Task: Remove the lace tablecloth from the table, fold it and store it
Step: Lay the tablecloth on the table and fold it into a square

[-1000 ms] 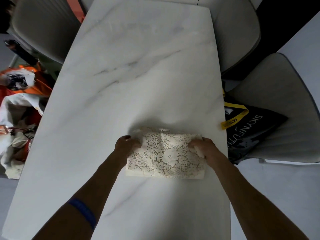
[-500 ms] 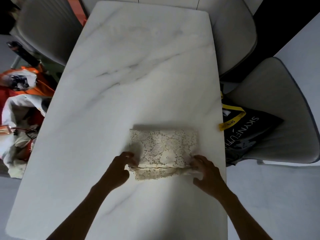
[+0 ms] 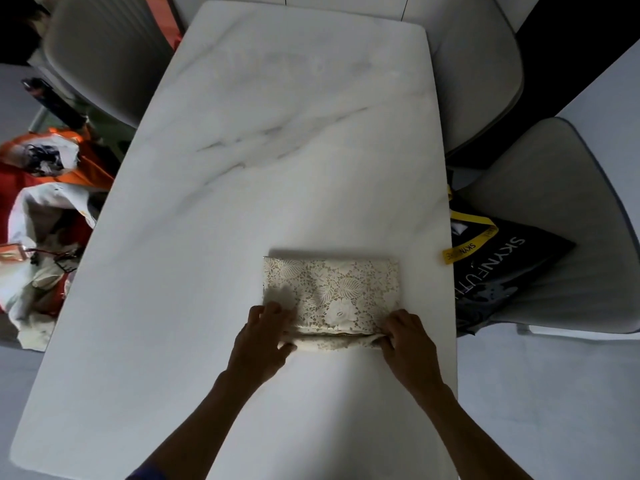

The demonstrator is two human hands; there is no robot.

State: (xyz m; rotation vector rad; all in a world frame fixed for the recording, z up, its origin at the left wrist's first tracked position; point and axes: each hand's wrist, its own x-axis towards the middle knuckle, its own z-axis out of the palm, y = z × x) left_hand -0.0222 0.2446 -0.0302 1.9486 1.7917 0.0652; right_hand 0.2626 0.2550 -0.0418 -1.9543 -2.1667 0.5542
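Note:
The cream lace tablecloth (image 3: 332,292) lies folded into a small thick rectangle on the white marble table (image 3: 277,150), toward the near right side. My left hand (image 3: 265,337) grips its near left corner, fingers curled over the top layers. At the near right corner my right hand (image 3: 407,339) pinches the folded edge. Both hands hold the near edge, where the layers show as a stacked seam. The far edge of the bundle rests flat on the table.
Grey upholstered chairs stand at the far left (image 3: 100,53), far right (image 3: 478,71) and right (image 3: 568,216). A black bag with yellow straps (image 3: 502,268) lies on the right chair. Orange and white bags (image 3: 38,216) are heaped on the floor to the left.
The tablecloth has been folded over once more, away from me, into a narrower bundle. Both hands have slid from its side edges back to its near corners.

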